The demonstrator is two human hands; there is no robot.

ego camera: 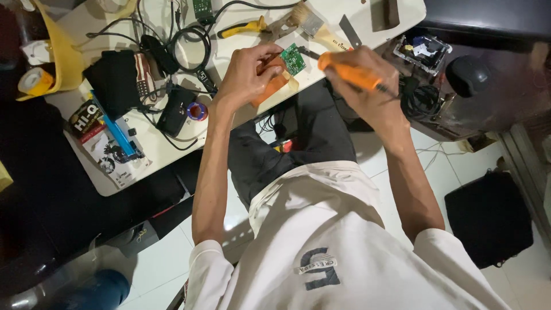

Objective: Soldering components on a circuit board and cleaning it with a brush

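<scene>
**Iron met board at the table edge**

Gripping a small green board (293,58), the left hand (248,73) had its fingers pinched around the edges and kept it tilted above an orange pad (274,87) at the near edge of the white table (252,34). The right hand (367,86) was clenched around the orange handle of a soldering iron (349,73), the dark tip reaching left and touching, or all but touching, the board's upper right corner. From this high view I could not tell whether metal met metal.

Behind the hands lay a paintbrush (313,26), a yellow-handled tool (244,27) and a flat blade (349,31). Off to the left sat a tangle of black cables (172,40), a small solder spool (196,111) and a blue tool (117,133) lying across a printed package (106,152). A roll of tape (35,81) rested at the far left edge. A clear plastic box (425,51) sat on a dark surface to the right, well apart from the board.
</scene>
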